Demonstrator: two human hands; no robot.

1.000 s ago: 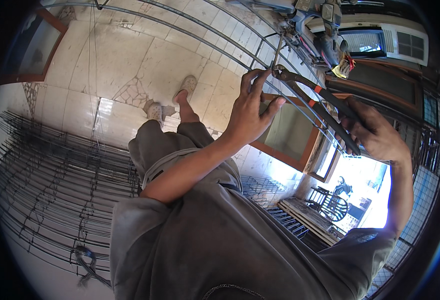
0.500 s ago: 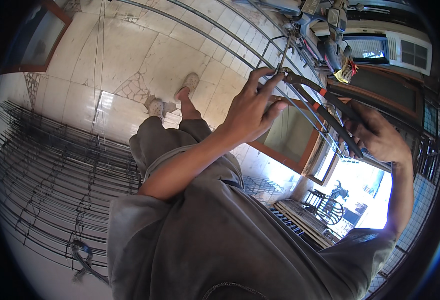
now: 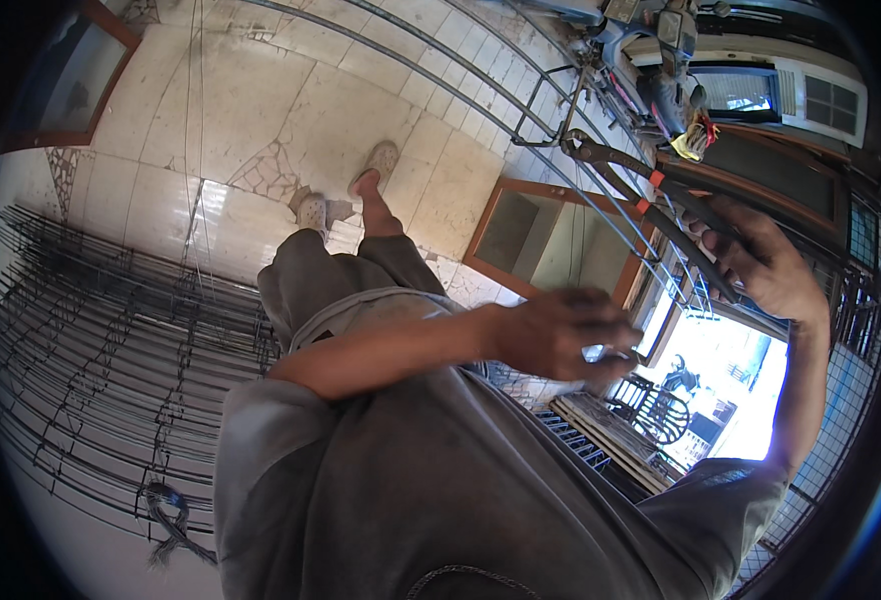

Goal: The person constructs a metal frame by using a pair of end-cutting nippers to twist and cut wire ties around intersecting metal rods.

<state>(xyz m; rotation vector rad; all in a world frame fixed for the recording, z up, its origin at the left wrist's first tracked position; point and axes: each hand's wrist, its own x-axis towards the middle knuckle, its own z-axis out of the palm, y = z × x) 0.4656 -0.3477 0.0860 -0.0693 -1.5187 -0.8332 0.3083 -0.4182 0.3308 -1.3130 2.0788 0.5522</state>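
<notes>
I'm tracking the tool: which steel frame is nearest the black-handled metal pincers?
The long grey steel frame at top centre, beside the pincers in the right hand; the dark steel frames stacked at left lie farther off.

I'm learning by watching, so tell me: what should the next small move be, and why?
Perhaps a small twist of the pincers by the right hand: it holds them, and their head is at a corner of the metal frame, seemingly touching it. The left hand, blurred, is away from that corner, leaving room to turn.
</notes>
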